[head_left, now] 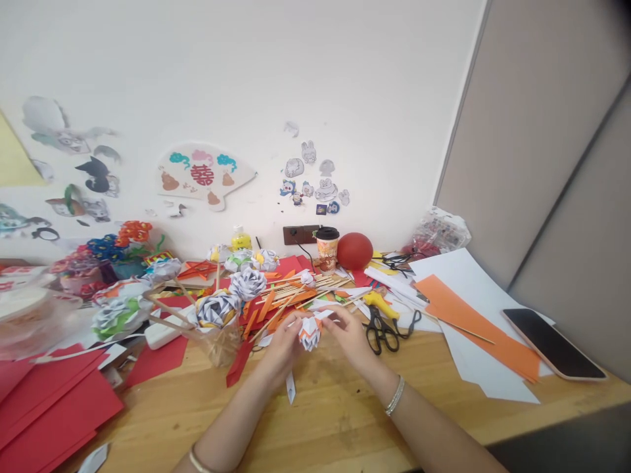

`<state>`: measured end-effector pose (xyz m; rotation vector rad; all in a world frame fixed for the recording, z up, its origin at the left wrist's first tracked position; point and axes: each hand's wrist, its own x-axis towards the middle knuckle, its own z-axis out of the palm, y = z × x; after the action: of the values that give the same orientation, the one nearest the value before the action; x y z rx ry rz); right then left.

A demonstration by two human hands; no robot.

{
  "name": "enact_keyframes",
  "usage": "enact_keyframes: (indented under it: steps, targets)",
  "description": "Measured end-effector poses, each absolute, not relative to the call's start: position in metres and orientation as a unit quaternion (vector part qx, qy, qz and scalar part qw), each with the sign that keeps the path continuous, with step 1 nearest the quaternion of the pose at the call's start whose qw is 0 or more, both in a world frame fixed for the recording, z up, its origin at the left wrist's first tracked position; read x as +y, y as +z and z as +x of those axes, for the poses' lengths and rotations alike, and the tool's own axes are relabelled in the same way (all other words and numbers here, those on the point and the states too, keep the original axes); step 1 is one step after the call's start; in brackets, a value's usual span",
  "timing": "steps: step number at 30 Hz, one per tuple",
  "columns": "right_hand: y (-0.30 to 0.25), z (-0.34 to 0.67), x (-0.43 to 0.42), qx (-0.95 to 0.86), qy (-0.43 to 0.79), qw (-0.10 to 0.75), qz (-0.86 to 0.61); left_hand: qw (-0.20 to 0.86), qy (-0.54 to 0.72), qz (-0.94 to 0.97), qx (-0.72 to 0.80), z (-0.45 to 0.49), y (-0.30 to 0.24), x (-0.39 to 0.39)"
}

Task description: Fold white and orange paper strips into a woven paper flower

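Both my hands meet over the wooden table point(335, 420) around a small folded paper flower point(309, 332), white with orange edges. My left hand point(280, 348) closes on its left side and my right hand point(351, 336) pinches its right side. A paper strip point(290, 387) hangs below the flower. A bracelet shows on each wrist. Black scissors point(382, 332) lie just right of my right hand. Bamboo sticks and orange paper strips point(290, 295) lie in a heap right behind my hands.
Finished paper flowers on sticks point(217, 309) stand to the left. Red paper sheets point(49, 401) cover the left corner. Orange paper point(473, 325) on white sheets and a phone point(552, 343) lie right. A paper cup point(326, 248) and red balloon point(355, 251) stand by the wall.
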<state>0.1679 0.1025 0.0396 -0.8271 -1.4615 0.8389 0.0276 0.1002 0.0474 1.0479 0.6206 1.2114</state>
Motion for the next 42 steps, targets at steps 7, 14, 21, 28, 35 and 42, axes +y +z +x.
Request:
enact_keyframes:
  steps: [7,14,21,28,35,42]
  targets:
    - [0.045,0.175,0.104,-0.620,0.389,0.578,-0.362,0.577,0.503,0.559,0.317,0.015,0.043,0.112]
    - [0.037,0.173,0.108,-0.683,0.285,0.491,-0.460,0.465,0.426,0.682,0.370,0.012,0.040,0.119]
    - [0.032,0.172,0.108,-0.684,0.243,0.466,-0.507,0.430,0.407,0.710,0.382,0.014,0.025,0.127]
    - [0.027,0.172,0.111,-0.714,0.263,0.477,-0.439,0.390,0.458,0.679,0.422,0.019,0.036,0.117]
    - [0.030,0.170,0.112,-0.673,0.333,0.495,-0.436,0.443,0.438,0.672,0.400,0.014,0.039,0.120]
    - [0.030,0.176,0.113,-0.631,0.495,0.450,-0.392,0.541,0.379,0.654,0.369,0.008,0.043,0.120]
